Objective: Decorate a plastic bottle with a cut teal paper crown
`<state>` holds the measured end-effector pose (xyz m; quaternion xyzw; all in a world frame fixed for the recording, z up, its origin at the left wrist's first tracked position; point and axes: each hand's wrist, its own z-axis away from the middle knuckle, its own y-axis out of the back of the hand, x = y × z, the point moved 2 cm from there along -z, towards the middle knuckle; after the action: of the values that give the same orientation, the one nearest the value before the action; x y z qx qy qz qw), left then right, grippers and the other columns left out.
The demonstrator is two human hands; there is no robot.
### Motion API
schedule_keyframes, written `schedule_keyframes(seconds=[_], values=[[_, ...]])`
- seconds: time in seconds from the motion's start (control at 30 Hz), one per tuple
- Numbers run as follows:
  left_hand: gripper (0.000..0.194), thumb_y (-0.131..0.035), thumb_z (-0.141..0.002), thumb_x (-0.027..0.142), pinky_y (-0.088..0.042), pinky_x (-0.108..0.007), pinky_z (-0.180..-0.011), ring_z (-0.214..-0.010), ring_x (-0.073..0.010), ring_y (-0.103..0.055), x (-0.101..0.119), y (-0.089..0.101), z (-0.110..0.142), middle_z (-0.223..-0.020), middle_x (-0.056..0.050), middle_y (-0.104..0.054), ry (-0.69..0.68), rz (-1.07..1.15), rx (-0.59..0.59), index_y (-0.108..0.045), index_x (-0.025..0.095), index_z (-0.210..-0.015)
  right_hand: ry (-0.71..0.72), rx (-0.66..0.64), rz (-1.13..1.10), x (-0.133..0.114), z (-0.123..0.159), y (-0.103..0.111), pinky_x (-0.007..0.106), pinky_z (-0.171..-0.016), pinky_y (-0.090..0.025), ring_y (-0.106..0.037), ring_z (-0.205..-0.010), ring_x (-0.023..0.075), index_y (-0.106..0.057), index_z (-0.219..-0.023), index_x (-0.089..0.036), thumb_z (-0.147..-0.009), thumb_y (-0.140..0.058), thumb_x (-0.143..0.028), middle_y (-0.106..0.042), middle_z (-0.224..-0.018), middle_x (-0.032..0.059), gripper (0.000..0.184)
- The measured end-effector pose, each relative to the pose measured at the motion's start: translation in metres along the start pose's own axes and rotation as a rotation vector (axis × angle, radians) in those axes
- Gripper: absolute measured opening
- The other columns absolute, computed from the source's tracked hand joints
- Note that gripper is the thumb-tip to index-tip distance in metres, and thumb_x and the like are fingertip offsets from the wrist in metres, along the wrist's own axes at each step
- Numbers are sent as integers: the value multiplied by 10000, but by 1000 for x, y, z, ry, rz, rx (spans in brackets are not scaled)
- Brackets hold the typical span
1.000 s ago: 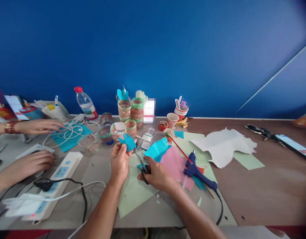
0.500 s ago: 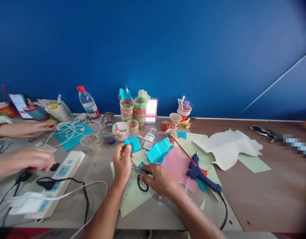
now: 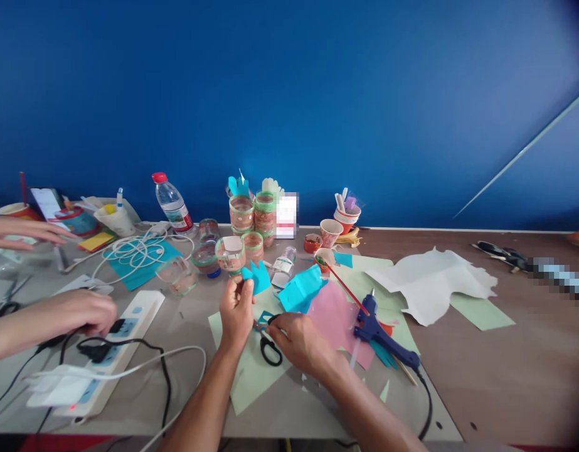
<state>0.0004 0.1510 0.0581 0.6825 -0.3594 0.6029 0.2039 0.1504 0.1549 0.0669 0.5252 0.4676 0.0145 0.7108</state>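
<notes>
Nearest, I see the worker's right hand (image 3: 298,340) gripping black-handled scissors (image 3: 263,344), one handle loop showing, their long axis slanting toward ten or eleven o'clock, tips hidden. Just beyond, the left hand (image 3: 237,309) pinches a blue paper cutout (image 3: 256,282), prongs toward twelve. Farther, at twelve from it, stand stacked green-rimmed jars (image 3: 242,215).

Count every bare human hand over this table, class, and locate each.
4: left hand holding jagged blue paper; right hand gripping black-handled scissors; co-worker's near hand by the white plastic power strip; co-worker's far hand at the left edge.
</notes>
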Motion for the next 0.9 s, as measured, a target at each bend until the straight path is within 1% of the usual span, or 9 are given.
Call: schedule_keyframes(seconds=[0.2,0.3,0.37,0.5,0.63,0.7,0.8,0.87,0.9], values=[[259,-700,-723,436,-385,-218,-493,-475,-97,-473,2,-1,1,-564,38,-528,-16,-31,-20,-605,197,-762,-49,-68,147,-3,-1,-1,248,-642,-382,-660,-751,179,-734,-787,-182,-942,-491,-331,-730,-826,90,324],[256,-686,-732,440,-385,-221,-496,-477,-101,-470,3,-2,2,-556,42,-513,-25,-53,-33,-597,201,-755,-41,-42,121,-1,-2,-4,240,-670,-409,-650,-764,167,-739,-786,-180,-928,-512,-318,-701,-881,90,301],[247,-671,-744,437,-388,-222,-501,-481,-103,-474,2,-3,2,-559,40,-511,-32,-72,-42,-602,201,-759,-27,31,48,2,-3,-6,239,-698,-428,-641,-781,162,-740,-790,-179,-907,-538,-303,-676,-906,85,265],[242,-666,-739,431,-397,-223,-502,-483,-104,-485,-2,-2,2,-580,32,-530,-20,-106,-51,-620,197,-778,-69,269,-169,14,-7,-2,264,-728,-455,-613,-774,164,-727,-904,-169,-863,-554,-257,-669,-890,76,198],[238,-641,-754,425,-403,-223,-505,-486,-107,-489,-2,-4,4,-576,35,-531,-27,-178,-107,-608,192,-791,-126,446,-441,27,-11,3,281,-710,-477,-611,-774,173,-697,-983,-153,-845,-525,-309,-695,-930,79,270],[231,-611,-776,418,-404,-221,-508,-493,-106,-487,-2,-6,6,-578,36,-530,-34,-229,-163,-596,188,-801,-155,482,-586,30,-13,4,272,-640,-478,-605,-713,163,-679,-1010,-140,-830,-525,-368,-690,-930,81,330],[230,-566,-804,417,-399,-217,-503,-502,-104,-470,-3,-8,8,-587,39,-514,-24,-263,-269,-579,187,-801,-191,486,-769,31,-15,3,242,-503,-421,-529,-554,113,-641,-1058,-143,-782,-558,-408,-665,-895,61,392],[232,-541,-823,416,-403,-218,-509,-515,-107,-464,-5,-9,10,-594,39,-501,-21,-287,-341,-583,187,-820,-187,489,-839,31,-16,3,227,-469,-382,-477,-513,93,-637,-1032,-158,-747,-583,-397,-641,-850,36,376],[231,-533,-830,412,-408,-220,-518,-526,-110,-468,-6,-9,11,-601,38,-501,-24,-307,-371,-587,188,-832,-180,493,-851,31,-17,3,223,-469,-372,-461,-512,91,-644,-978,-162,-729,-593,-385,-623,-804,20,338]])
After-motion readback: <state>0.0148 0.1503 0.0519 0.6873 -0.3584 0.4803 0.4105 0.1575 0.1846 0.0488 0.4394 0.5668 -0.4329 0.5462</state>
